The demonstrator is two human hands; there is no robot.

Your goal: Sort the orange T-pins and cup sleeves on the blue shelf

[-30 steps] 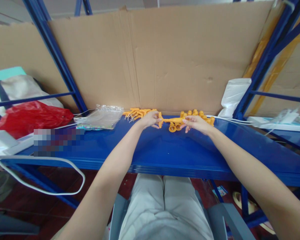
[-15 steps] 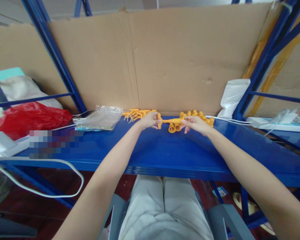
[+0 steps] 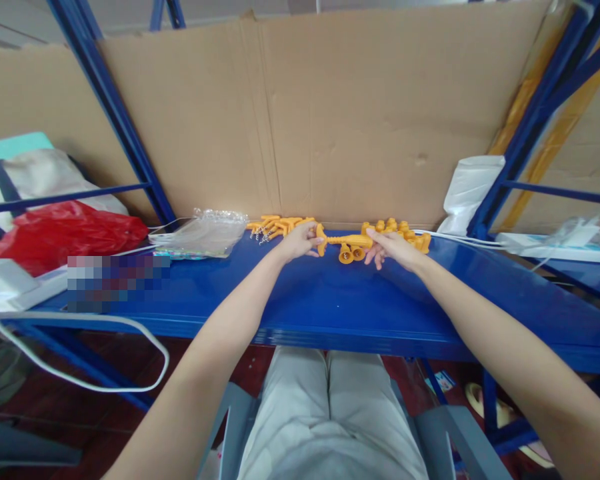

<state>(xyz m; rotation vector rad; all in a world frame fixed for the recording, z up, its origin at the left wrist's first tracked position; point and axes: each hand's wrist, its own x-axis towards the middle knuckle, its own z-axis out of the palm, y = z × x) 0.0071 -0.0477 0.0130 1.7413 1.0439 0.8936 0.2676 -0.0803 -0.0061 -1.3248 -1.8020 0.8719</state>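
Observation:
An orange plastic toy piece (image 3: 344, 243), a rod with small bell-shaped cups hanging under it, is held just above the blue shelf (image 3: 330, 300). My left hand (image 3: 300, 241) pinches its left end. My right hand (image 3: 391, 245) grips its right end with curled fingers. Behind my left hand lies a small heap of orange parts (image 3: 275, 227). A second heap of orange parts (image 3: 403, 231) lies behind my right hand, against the cardboard.
A cardboard sheet (image 3: 330, 120) backs the shelf. Clear plastic bags (image 3: 203, 233) lie to the left, then a red bag (image 3: 60, 233) and a white cable (image 3: 80, 327). A white bag (image 3: 470, 190) and a white cable (image 3: 460, 240) sit at the right by a blue upright.
My right hand has closed more tightly round the right end of the orange piece. Both hands stay at the same place on the shelf.

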